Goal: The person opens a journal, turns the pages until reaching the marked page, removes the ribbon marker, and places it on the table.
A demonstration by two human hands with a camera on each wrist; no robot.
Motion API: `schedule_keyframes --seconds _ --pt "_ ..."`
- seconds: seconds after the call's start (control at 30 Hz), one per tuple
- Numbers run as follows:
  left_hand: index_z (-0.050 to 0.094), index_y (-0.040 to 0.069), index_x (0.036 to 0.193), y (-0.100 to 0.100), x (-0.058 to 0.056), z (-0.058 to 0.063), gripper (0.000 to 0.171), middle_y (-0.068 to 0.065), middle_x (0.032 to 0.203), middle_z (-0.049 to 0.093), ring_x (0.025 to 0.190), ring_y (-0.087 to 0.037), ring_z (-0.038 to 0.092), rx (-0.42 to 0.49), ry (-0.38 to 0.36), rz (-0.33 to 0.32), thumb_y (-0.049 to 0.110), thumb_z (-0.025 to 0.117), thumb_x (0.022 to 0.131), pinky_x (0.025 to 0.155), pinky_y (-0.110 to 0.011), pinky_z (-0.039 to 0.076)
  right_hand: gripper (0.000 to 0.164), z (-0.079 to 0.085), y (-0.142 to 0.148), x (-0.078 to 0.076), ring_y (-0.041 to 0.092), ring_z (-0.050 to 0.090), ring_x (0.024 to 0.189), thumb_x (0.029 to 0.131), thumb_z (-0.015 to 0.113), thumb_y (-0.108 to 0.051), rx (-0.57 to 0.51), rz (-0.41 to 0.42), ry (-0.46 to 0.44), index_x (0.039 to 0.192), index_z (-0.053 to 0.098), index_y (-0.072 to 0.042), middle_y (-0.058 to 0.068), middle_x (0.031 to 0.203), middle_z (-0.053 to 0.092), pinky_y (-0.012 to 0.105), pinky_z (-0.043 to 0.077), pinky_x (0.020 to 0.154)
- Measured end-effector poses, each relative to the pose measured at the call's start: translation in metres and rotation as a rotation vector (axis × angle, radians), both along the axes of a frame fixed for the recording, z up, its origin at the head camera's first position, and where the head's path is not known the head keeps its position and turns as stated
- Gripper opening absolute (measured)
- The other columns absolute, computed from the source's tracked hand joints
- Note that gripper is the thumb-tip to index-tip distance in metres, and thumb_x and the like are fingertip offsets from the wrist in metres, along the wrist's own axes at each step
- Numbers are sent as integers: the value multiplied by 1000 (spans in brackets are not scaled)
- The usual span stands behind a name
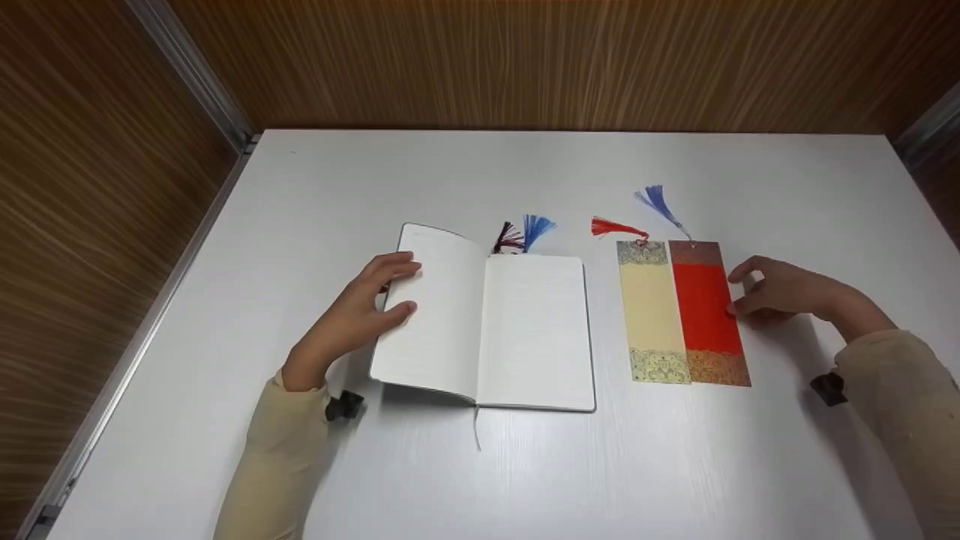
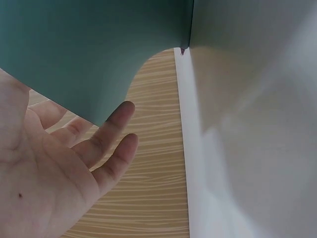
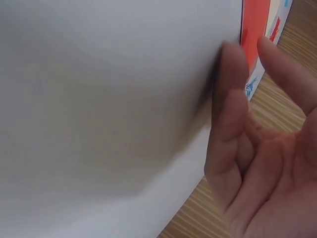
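An open notebook with blank white pages lies in the middle of the table, its left side lifted off the surface. My left hand holds that raised side by its outer edge, thumb and some fingertips over the page. From the left wrist, the dark green cover shows, with other fingers beneath it. A red bookmark with a blue tassel lies flat beside a cream bookmark with a red tassel. My right hand is at the red bookmark's right edge, thumb and index finger apart; contact is unclear.
A dark red tassel and a blue tassel stick out from the notebook's top near the spine. A thin ribbon hangs from its bottom. Wood-grain panels stand behind and to the left of the white table.
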State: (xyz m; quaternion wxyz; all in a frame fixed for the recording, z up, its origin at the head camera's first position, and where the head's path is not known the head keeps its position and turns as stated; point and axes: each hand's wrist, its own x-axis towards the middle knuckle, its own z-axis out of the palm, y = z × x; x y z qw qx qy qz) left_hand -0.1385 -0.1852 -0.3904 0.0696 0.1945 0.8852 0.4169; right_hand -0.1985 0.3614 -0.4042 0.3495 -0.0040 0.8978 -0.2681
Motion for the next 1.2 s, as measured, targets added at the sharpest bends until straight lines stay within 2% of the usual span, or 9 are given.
schedule_keyframes --seconds 0.13,0.27,0.7,0.9,1.2 --pt "40 14 138 1 -1 0 52 -1 146 31 125 -23 43 -18 2 13 18 59 89 102 -41 37 83 -4 -3 -2 19 52 77 82 67 -33 2 21 53 142 17 -5 12 94 52 30 49 65" --pt "41 13 137 1 -1 0 51 -1 146 32 127 -23 41 -21 7 11 18 59 90 102 -41 37 89 -8 -3 -2 19 52 74 82 68 -32 2 32 68 146 10 -8 12 90 52 30 49 64" --pt "46 12 133 0 0 -1 46 0 146 32 133 -22 35 6 -6 5 18 59 90 105 -42 34 93 -10 -2 1 20 52 78 79 69 -34 24 23 87 147 12 -8 14 94 52 29 48 64" --pt "46 12 134 -1 0 -2 46 -1 146 32 133 -22 34 13 -19 2 19 59 90 105 -43 33 90 -11 -2 2 19 51 78 81 68 -32 16 36 91 147 11 -8 12 91 51 29 47 64" --pt "47 10 133 -1 -1 -3 45 -3 146 32 131 -21 37 21 7 -15 19 59 90 103 -41 34 86 -1 -2 1 19 53 76 85 63 -35 -6 23 79 146 12 -4 13 94 53 29 49 66"
